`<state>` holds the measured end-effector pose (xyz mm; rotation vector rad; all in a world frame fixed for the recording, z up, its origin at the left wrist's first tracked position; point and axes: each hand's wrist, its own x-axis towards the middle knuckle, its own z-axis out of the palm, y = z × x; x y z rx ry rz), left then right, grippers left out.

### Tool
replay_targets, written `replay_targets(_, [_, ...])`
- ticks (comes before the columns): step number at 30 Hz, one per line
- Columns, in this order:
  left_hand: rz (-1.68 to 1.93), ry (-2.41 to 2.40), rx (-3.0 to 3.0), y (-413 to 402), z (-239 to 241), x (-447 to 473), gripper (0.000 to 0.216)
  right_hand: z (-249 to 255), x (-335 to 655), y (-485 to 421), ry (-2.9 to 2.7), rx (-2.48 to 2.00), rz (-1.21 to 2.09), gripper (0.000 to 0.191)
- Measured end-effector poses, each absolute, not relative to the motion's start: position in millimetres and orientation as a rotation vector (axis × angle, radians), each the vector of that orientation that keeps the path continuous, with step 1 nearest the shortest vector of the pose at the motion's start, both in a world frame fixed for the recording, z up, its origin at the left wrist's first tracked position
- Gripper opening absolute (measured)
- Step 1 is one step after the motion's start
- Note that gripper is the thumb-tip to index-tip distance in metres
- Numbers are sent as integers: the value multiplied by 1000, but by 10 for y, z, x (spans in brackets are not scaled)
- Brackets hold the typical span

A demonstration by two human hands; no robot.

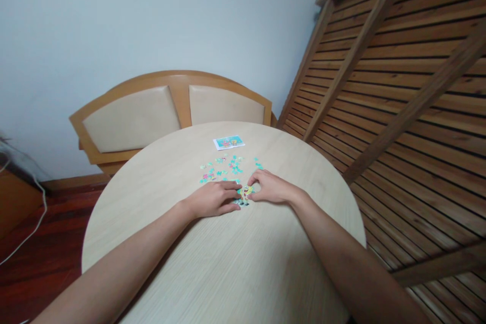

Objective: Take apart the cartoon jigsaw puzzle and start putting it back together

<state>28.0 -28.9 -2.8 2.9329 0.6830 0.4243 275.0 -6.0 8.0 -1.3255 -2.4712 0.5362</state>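
A small joined patch of jigsaw puzzle [245, 193] lies flat on the round table, showing a yellow cartoon figure. Over its left edge rests my left hand [217, 197], fingers stretched out flat and touching it. My right hand [270, 187] is at the patch's right side, with thumb and index finger curved and apart. No loose piece shows between those fingertips. Just beyond my hands are scattered several loose jigsaw pieces [235, 163], turquoise, pink and yellow. Parts of the patch are hidden under my fingers.
A picture card [229, 142] with cartoon figures lies farther back on the pale round table [235, 263]. Behind the table stands a padded wooden headboard [182, 78]. Slatted wooden panels [379, 86] lean at the right. A white cable [44, 202] hangs at the left.
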Motion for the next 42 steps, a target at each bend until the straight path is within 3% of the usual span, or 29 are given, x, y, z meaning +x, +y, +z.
replay_targets(42, [430,682,2891,-280,-28,237,34,75,2759,-47,-2519,-1060,598,27])
